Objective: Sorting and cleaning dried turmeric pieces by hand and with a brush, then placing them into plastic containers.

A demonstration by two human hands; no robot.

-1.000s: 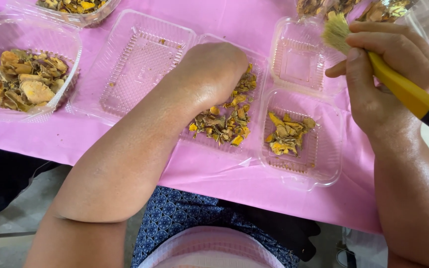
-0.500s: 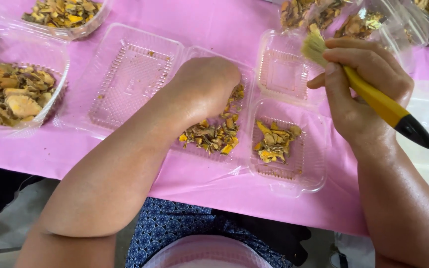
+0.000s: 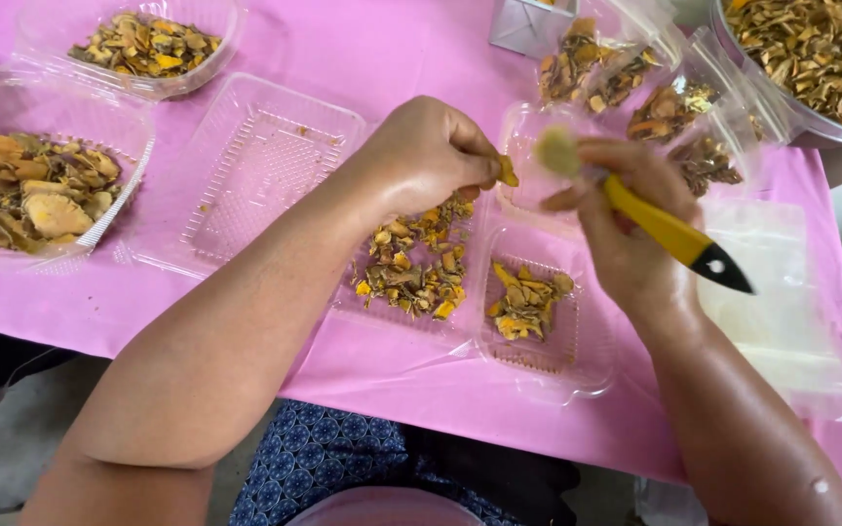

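On the pink tablecloth [image 3: 363, 39] lie clear plastic trays: two at left filled with dried yellow-brown slices [image 3: 31, 190], an empty tray [image 3: 265, 161] beside them, and a small tray [image 3: 528, 302] near the edge. Above these, the left hand [image 3: 426, 156] pinches a small yellow piece [image 3: 507, 171] between fingertips, just beside the brush [image 3: 635, 209] gripped in the closed right hand [image 3: 626, 234].

Glossy clear plastic trays [image 3: 275, 166] on a smooth pink plastic table cover [image 3: 363, 49] — the brush [image 3: 655, 219] has a shiny yellow-black handle; dry, rough orange chips [image 3: 416, 268].
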